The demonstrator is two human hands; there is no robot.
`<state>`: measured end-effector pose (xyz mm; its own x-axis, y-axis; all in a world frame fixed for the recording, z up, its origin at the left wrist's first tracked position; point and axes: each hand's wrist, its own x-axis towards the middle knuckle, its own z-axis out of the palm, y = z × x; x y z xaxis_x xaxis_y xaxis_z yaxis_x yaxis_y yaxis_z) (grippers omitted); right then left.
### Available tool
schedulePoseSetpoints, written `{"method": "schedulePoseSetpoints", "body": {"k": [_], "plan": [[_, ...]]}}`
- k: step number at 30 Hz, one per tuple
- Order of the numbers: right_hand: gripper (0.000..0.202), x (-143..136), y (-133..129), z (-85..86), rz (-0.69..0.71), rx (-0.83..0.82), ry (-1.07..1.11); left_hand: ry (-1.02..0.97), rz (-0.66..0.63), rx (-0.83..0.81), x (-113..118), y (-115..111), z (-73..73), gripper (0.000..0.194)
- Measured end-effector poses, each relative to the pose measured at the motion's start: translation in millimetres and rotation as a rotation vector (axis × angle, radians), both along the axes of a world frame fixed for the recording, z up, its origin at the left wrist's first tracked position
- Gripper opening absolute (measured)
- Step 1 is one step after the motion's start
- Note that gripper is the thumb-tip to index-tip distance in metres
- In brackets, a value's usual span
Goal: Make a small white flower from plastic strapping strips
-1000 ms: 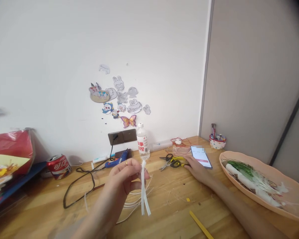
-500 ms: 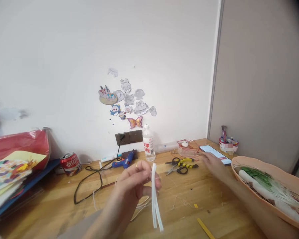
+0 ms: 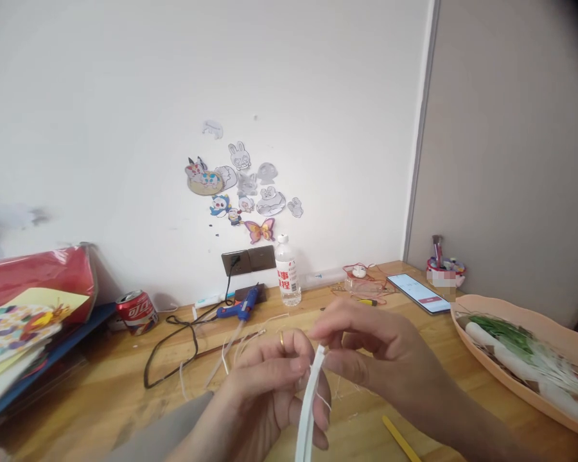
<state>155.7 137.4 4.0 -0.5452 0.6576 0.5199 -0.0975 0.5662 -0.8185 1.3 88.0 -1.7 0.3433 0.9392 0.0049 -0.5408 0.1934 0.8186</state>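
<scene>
Between the thumb and fingers of my left hand [image 3: 274,378] is a folded white strip [image 3: 308,410], its free ends hanging down past the lower edge of the view. A thin white thread [image 3: 324,402] shows by the left fingers. My right hand [image 3: 376,353] has its thumb and fingertips closed at the strip's upper end; whether they pinch the strip or the thread there, I cannot make out. Scissors with black and yellow handles [image 3: 367,301] are mostly hidden behind the right hand.
A blue glue gun [image 3: 238,310], black cable [image 3: 146,372] and bottle [image 3: 288,273] stand toward the wall. Left are a drink can [image 3: 137,312] and papers [image 3: 19,333]. Right are a phone [image 3: 419,292] and a peach-coloured basin [image 3: 505,388] of vegetables. A yellow stick [image 3: 399,439] lies in front.
My right hand has come from beside the phone to the upper end of the strip. My left hand has shifted slightly right and down, still holding the strip.
</scene>
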Motion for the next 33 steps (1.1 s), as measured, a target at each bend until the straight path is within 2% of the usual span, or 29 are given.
{"method": "schedulePoseSetpoints", "body": {"k": [3, 7, 10, 13, 17, 20, 24, 26, 28, 30, 31, 33], "plan": [[0.007, 3.8, 0.8, 3.1, 0.022, 0.019, -0.013, 0.103, 0.027, -0.007, 0.0, -0.5, 0.6, 0.011], [0.008, 4.8, 0.2, 5.8, -0.068, 0.049, -0.044, 0.389, 0.218, 0.096, -1.6, 0.0, 4.4, 0.019], [0.008, 4.7, 0.8, 4.8, -0.104, 0.043, -0.056, 0.575, 0.319, 0.094, -1.2, -2.4, 7.4, 0.013], [0.011, 4.9, 1.6, 3.8, -0.034, -0.062, -0.033, 0.554, 0.349, 0.086, 0.9, -5.7, 9.9, 0.013], [0.018, 4.2, 0.0, 3.5, 0.010, -0.117, -0.034, 0.475, 0.296, 0.045, 3.1, -8.0, 12.9, 0.017], [0.014, 1.9, -4.2, 0.9, -0.040, -0.013, -0.061, 0.462, 0.280, 0.031, 3.9, -7.4, 12.5, 0.017], [0.014, -0.3, -10.5, -2.2, -0.266, 0.345, -0.131, 0.504, 0.295, 0.053, 4.1, -4.9, 7.5, 0.011], [0.015, 2.7, -8.9, 0.6, -0.295, 0.440, -0.169, 0.513, 0.302, 0.058, 3.0, -3.6, 5.1, 0.011], [0.015, 10.6, 1.1, 5.4, -0.306, 0.407, -0.194, 0.521, 0.345, 0.063, 0.5, -1.9, 3.6, 0.011], [0.020, 23.1, 21.9, 7.5, -0.412, 0.327, -0.216, 0.512, 0.428, 0.057, -3.5, 1.3, 2.8, 0.010], [0.024, 30.3, 36.2, 5.7, -0.517, 0.287, -0.263, 0.496, 0.465, 0.049, -5.8, 3.6, 2.6, 0.010], [0.028, 44.1, 69.7, -6.0, -0.592, 0.270, -0.333, 0.436, 0.495, 0.008, -10.3, 9.2, 2.4, 0.013]]}}
